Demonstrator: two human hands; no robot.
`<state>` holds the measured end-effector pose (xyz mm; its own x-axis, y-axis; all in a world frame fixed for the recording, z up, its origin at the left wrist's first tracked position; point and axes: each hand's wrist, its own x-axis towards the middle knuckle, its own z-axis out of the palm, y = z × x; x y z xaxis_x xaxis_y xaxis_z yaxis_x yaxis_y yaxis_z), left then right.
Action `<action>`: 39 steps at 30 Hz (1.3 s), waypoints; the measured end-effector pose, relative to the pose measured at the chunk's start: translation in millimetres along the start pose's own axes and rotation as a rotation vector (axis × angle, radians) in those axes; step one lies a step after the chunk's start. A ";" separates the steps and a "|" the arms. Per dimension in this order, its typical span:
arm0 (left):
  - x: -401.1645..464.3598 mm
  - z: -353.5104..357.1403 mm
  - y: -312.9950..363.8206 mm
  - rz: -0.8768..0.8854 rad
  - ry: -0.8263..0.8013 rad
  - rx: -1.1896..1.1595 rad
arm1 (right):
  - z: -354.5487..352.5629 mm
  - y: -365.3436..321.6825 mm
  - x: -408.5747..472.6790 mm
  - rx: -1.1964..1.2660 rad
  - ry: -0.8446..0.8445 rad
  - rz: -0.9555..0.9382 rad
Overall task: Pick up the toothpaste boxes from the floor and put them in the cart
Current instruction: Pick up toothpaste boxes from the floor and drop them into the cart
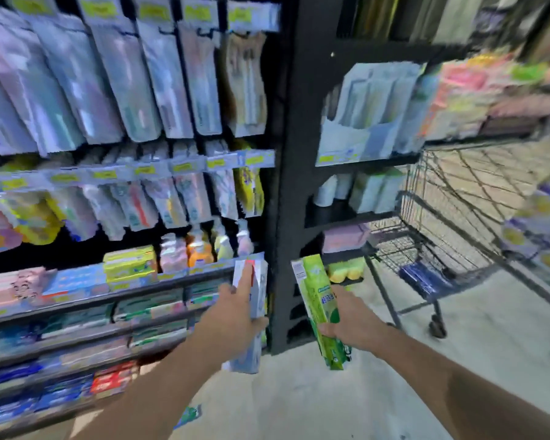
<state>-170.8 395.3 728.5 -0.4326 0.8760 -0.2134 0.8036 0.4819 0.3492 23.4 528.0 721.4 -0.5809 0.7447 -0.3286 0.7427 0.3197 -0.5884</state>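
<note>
My left hand (235,315) grips a white and pale blue toothpaste box (257,290), held upright in front of the shelves. My right hand (346,322) holds a green toothpaste box (318,306), tilted with its top leaning left. The wire shopping cart (432,217) stands to the right of both hands, its basket at about hand height. Another greenish box (189,416) lies on the floor under my left forearm, partly hidden. The picture is blurred by motion.
Shelves of toothpaste boxes (77,328) and hanging toothbrush packs (124,90) fill the left. A black shelf upright (286,185) stands between my hands and the cart. Pale floor (489,360) stretches on the right near the cart wheel (437,327).
</note>
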 end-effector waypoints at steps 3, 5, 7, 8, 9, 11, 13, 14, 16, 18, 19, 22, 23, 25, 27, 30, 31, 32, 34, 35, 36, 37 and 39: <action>53.1 23.2 85.1 0.105 -0.020 0.040 | -58.7 66.0 4.4 -0.005 0.096 0.070; 82.6 39.8 138.0 0.182 -0.047 0.047 | -92.1 109.0 4.3 0.002 0.157 0.125; 105.9 56.5 186.7 0.262 -0.084 0.038 | -119.5 147.9 1.7 0.026 0.190 0.192; 116.8 64.9 207.6 0.301 -0.107 0.028 | -130.5 165.3 0.5 0.044 0.208 0.226; 127.5 72.7 226.9 0.334 -0.134 0.019 | -140.6 181.0 -0.9 0.062 0.230 0.256; 149.5 85.8 261.0 0.396 -0.173 0.025 | -156.7 209.8 -0.2 0.089 0.292 0.308; 171.6 94.8 292.2 0.442 -0.194 0.050 | -171.1 234.3 2.0 0.116 0.327 0.355; 181.9 98.4 306.6 0.461 -0.211 0.060 | -177.9 244.5 3.5 0.136 0.333 0.380; 204.5 105.9 334.5 0.504 -0.247 0.091 | -191.8 263.6 11.0 0.162 0.342 0.427; 230.5 111.0 361.2 0.560 -0.270 0.126 | -207.9 279.8 23.9 0.192 0.373 0.460; 244.4 112.8 373.7 0.587 -0.276 0.141 | -216.9 286.6 31.4 0.204 0.391 0.479; 284.7 113.0 412.4 0.655 -0.299 0.166 | -247.1 303.3 52.9 0.236 0.435 0.546; 298.0 112.4 425.2 0.672 -0.320 0.172 | -257.7 308.3 60.1 0.241 0.443 0.567; 322.6 111.4 452.8 0.710 -0.363 0.161 | -279.6 317.3 73.4 0.248 0.464 0.604; 346.9 113.0 482.3 0.760 -0.372 0.147 | -298.2 329.6 86.4 0.268 0.507 0.631; 375.9 120.1 521.9 0.798 -0.369 0.170 | -322.1 350.9 99.4 0.288 0.548 0.668; 384.0 124.8 534.2 0.809 -0.381 0.168 | -328.6 357.9 102.0 0.288 0.555 0.678; 391.3 129.3 547.3 0.825 -0.391 0.166 | -335.3 366.3 104.5 0.287 0.565 0.682; 406.3 139.6 573.4 0.847 -0.408 0.166 | -350.5 384.3 108.5 0.307 0.580 0.692; 413.3 145.7 586.5 0.850 -0.419 0.161 | -358.5 394.5 110.7 0.324 0.586 0.696; 419.4 151.9 599.7 0.852 -0.430 0.151 | -365.5 406.1 113.2 0.341 0.587 0.699; 424.0 157.3 612.8 0.855 -0.437 0.142 | -372.4 417.5 115.5 0.353 0.586 0.700; 433.7 170.3 638.5 0.860 -0.437 0.140 | -386.9 443.3 121.4 0.355 0.577 0.696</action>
<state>224.3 1079.4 703.5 0.4919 0.8290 -0.2659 0.8275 -0.3502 0.4389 411.0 986.8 706.5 0.2737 0.9032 -0.3306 0.6595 -0.4264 -0.6191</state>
